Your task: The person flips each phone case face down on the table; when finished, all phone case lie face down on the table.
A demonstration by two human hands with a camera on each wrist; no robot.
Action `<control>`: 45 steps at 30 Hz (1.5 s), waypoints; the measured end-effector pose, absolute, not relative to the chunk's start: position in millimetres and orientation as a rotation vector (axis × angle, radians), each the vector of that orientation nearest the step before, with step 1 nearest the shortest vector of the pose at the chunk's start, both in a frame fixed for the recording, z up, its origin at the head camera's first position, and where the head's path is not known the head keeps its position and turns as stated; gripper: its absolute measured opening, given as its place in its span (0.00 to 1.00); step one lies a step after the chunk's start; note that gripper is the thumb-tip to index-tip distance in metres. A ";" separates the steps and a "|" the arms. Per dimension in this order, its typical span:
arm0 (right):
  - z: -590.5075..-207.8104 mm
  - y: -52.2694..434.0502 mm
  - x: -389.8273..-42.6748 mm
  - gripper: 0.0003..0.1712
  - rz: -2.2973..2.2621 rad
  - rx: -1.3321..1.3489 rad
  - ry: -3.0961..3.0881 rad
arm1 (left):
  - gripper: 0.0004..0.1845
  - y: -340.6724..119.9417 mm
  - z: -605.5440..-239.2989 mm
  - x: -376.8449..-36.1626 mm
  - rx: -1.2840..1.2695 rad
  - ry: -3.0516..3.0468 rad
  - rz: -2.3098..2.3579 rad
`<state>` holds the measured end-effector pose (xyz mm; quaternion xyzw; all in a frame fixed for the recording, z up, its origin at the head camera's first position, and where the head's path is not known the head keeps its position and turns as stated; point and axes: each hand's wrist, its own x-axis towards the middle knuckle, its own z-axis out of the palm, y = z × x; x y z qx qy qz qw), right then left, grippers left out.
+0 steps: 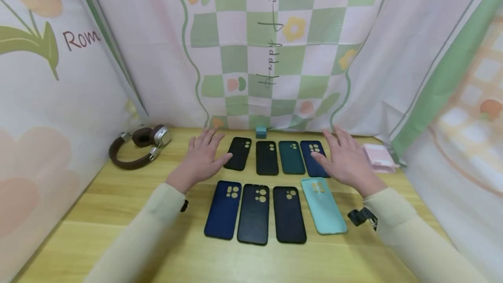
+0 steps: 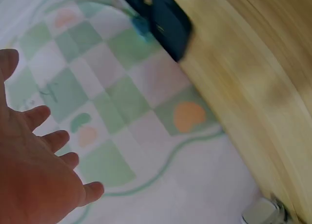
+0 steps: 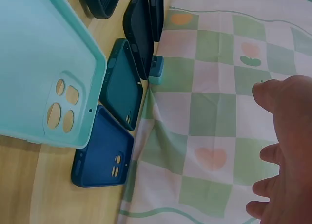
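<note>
Two rows of phone cases lie on the wooden table. The back row holds a black case, another black case, a dark green case and a blue case. In front lie a navy case, two black cases and a light turquoise case. My left hand is spread flat, palm down, just left of the back row and holds nothing. My right hand is spread the same way at the right end, its thumb over the blue case.
Brown and silver headphones lie at the back left. A small teal block stands behind the cases against the checked cloth backdrop. A pink object lies at the back right. Cloth walls close in both sides.
</note>
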<state>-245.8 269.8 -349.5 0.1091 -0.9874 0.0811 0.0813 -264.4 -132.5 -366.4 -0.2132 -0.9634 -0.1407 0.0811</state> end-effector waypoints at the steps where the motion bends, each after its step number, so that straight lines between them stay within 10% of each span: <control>1: -349.7 271.2 -246.1 0.52 0.258 0.319 -2.954 | 0.39 -128.6 -364.7 -261.9 -0.658 -2.869 -0.456; 20: -371.5 298.0 -243.1 0.53 0.567 0.307 -3.032 | 0.24 -9.1 -355.2 -204.7 -1.091 -2.870 -1.204; 45: -419.1 307.4 -224.7 0.35 1.129 0.048 -3.214 | 0.18 74.7 -399.4 -200.7 -0.937 -3.336 -1.385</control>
